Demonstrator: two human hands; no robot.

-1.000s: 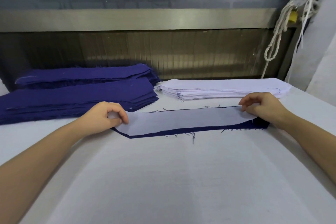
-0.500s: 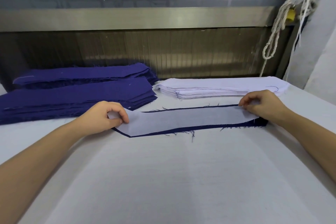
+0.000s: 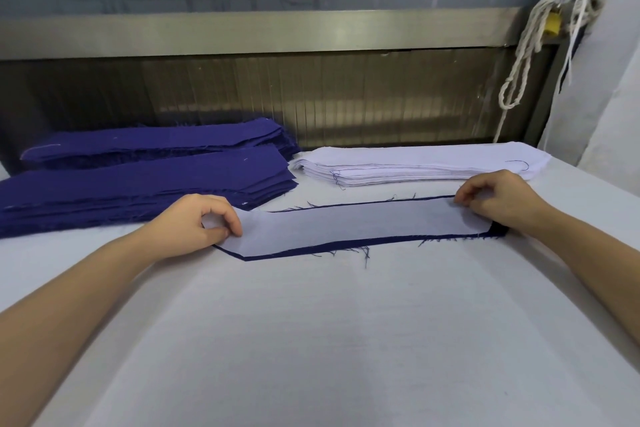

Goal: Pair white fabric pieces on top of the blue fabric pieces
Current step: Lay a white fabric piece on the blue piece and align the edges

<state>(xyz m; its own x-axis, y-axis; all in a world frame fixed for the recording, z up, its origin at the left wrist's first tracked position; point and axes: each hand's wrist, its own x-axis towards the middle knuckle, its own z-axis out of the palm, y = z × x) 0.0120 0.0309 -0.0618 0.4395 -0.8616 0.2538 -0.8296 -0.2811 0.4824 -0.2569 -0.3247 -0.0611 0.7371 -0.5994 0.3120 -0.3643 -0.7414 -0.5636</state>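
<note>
No text, label, brand or number can be read anywhere. The only marks are unreadable pen strokes on the white stack [image 3: 415, 165] at one o'clock.

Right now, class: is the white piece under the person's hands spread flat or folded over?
Spread flat. The white piece lies in one layer on the blue piece, whose edge shows round it.

Single head view — looking forward and down, close over the table [image 3: 311, 340].

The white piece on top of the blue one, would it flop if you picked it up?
Probably floppy: the white piece lies thin and flat on the blue piece. Likely very light, since blue tints through it. It may slide; each hand pinches an end.
</note>
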